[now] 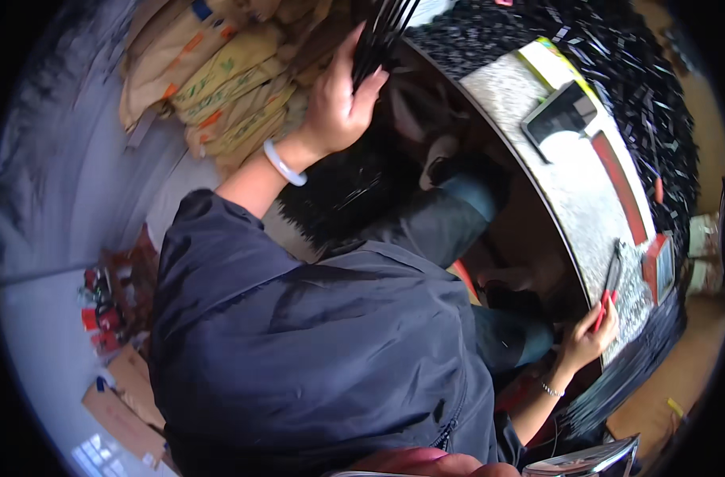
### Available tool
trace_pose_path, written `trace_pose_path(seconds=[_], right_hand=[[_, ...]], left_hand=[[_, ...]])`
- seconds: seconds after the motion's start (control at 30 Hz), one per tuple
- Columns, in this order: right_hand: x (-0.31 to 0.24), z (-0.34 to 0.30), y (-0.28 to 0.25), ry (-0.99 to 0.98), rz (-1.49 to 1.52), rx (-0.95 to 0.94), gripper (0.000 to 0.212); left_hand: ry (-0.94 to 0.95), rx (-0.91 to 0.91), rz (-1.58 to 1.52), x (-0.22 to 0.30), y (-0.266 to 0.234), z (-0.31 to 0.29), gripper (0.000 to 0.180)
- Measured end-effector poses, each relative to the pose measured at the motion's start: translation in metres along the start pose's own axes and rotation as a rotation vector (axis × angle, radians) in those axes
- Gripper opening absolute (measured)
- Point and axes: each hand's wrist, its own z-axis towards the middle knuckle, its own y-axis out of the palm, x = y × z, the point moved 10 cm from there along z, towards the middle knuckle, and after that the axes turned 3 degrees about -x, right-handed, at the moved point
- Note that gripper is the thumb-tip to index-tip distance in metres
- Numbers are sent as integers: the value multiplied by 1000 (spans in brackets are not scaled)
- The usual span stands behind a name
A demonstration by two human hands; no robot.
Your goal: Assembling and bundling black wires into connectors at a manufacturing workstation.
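My left hand, with a pale bangle on its wrist, is raised at the top centre. It is closed around a bundle of thin black strips, whose upper ends run out of view. At the right edge of the table, my right hand grips a slim tool with red handles and a long dark front part. This tool points away from me over the tabletop; whether its jaws are apart I cannot tell.
Short black pieces lie heaped along the table's far side. A dark-screened device, a dark red bar and a red box with a grey face rest on the table. Printed sacks are stacked at the left; cardboard lies lower left.
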Motion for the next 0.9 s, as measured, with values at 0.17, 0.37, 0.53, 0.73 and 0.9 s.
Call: trace_pose_path(seconds=[0.17, 0.37, 0.53, 0.73, 0.9], right_hand=[[19, -16, 7, 204, 107, -4, 22], [0, -3, 11, 175, 54, -44, 23], [7, -4, -1, 231, -16, -42, 21], [47, -16, -27, 401, -159, 40, 20], [142, -30, -59, 466, -376, 15, 31]], left_hand=[[-430, -321, 227, -139, 3, -213, 57], [-788, -582, 510, -238, -1, -383, 59], [-755, -693, 774, -293, 14, -317, 89], [-429, -468, 119, -203, 124, -197, 25], [-238, -533, -232, -56, 182, -127, 11]])
